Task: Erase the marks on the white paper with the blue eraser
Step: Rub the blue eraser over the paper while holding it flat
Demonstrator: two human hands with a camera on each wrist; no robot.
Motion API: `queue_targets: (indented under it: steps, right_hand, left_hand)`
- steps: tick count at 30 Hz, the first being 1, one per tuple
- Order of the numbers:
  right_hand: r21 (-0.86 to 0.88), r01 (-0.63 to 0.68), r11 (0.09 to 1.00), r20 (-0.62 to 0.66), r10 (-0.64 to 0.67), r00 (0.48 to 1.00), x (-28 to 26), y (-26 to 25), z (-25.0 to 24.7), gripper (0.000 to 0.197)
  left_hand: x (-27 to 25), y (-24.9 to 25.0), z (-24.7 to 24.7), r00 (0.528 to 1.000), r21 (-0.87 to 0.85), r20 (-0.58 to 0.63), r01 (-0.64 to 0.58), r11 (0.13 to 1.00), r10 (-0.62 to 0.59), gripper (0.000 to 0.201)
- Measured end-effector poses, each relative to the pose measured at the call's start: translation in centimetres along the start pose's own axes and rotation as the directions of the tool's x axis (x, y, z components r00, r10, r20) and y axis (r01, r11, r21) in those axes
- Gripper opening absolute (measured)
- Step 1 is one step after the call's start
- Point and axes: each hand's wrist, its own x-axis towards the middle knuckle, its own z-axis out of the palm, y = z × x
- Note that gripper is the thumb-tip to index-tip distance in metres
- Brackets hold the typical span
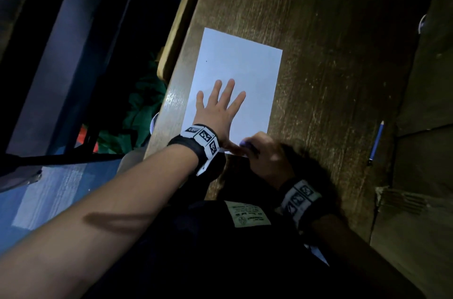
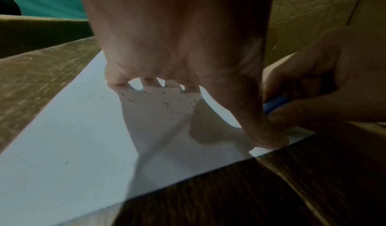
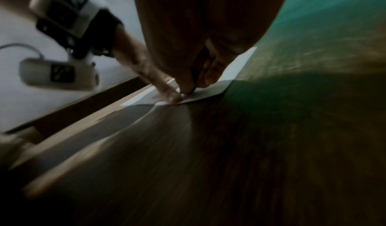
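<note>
A white sheet of paper (image 1: 235, 78) lies on the dark wooden table (image 1: 331, 66). My left hand (image 1: 218, 107) presses flat on its near half, fingers spread, thumb (image 2: 261, 130) at the near corner. Dark eraser crumbs (image 2: 167, 104) are scattered under that palm. My right hand (image 1: 264, 154) pinches the blue eraser (image 2: 275, 104) and holds it down on the paper's near edge, right beside the left thumb. In the right wrist view the right hand's fingertips (image 3: 188, 87) meet the paper (image 3: 240, 64), blurred with motion. A tiny dark speck (image 1: 206, 61) shows on the far left of the sheet.
A blue pencil (image 1: 377, 142) lies on the table to the right of the paper. Cardboard boxes (image 1: 421, 176) border the table's right side. The table's left edge (image 1: 171, 93) drops off to a dark chair frame and green cloth (image 1: 142, 112) on the floor.
</note>
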Motion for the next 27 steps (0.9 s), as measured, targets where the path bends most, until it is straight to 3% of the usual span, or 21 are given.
queue_targets:
  steps: [2,5,7,9,13,14,17,19,21,24,27]
  right_hand:
    - [-0.035,0.017,0.999,-0.025,-0.018,1.000,1.2,0.6,-1.0,0.005]
    - [-0.031,-0.085,0.996,-0.269,0.073,0.960,4.8,1.5,-2.0,0.008]
    - [-0.028,-0.129,0.991,-0.317,0.113,0.942,5.1,1.2,-2.0,0.009]
    - [-0.056,-0.075,0.996,-0.290,0.056,0.956,2.8,0.3,-1.4,0.011]
    - [-0.079,-0.027,0.996,-0.045,0.023,0.999,-0.7,0.3,-1.3,0.004]
    - [-0.082,-0.031,0.996,-0.052,0.026,0.998,0.2,0.7,-1.6,0.005]
    - [-0.047,-0.107,0.993,-0.229,0.094,0.969,4.5,1.7,-2.3,0.005]
    - [-0.033,-0.147,0.989,-0.290,0.131,0.948,5.7,1.8,-2.1,0.007]
    - [-0.010,-0.137,0.991,-0.264,0.129,0.956,3.6,1.3,-1.1,0.008]
    - [-0.049,-0.064,0.997,-0.073,0.061,0.996,-1.0,-0.1,-0.8,0.016]
    - [-0.068,-0.038,0.997,-0.087,0.032,0.996,1.4,0.7,-1.7,0.006]
  left_hand:
    - [0.0,0.1,-0.2,1.000,0.001,0.015,-0.003,1.000,0.003,0.159]
    - [0.1,0.4,-0.6,0.999,-0.008,0.036,-0.022,1.000,0.022,0.153]
    - [0.1,0.8,-0.9,0.998,-0.020,0.055,-0.025,0.999,0.026,0.148]
    - [0.2,1.1,-1.0,0.998,-0.011,0.057,-0.018,1.000,0.018,0.147]
    - [0.3,1.2,-1.1,0.999,0.040,0.039,0.001,0.999,-0.002,0.146]
    - [0.4,1.3,-1.2,0.999,0.070,0.035,-0.007,0.998,0.005,0.147]
    - [1.0,1.5,-1.2,0.995,0.187,0.005,-0.100,0.977,0.100,0.153]
    - [1.3,1.3,-1.1,0.991,0.183,0.002,-0.128,0.975,0.130,0.155]
    - [1.3,1.2,-1.1,0.993,0.151,0.010,-0.121,0.981,0.121,0.154]
    - [1.4,1.3,-1.1,0.995,0.145,0.018,-0.098,0.985,0.096,0.154]
    - [1.4,1.4,-1.4,0.994,0.144,0.043,-0.104,0.984,0.099,0.157]
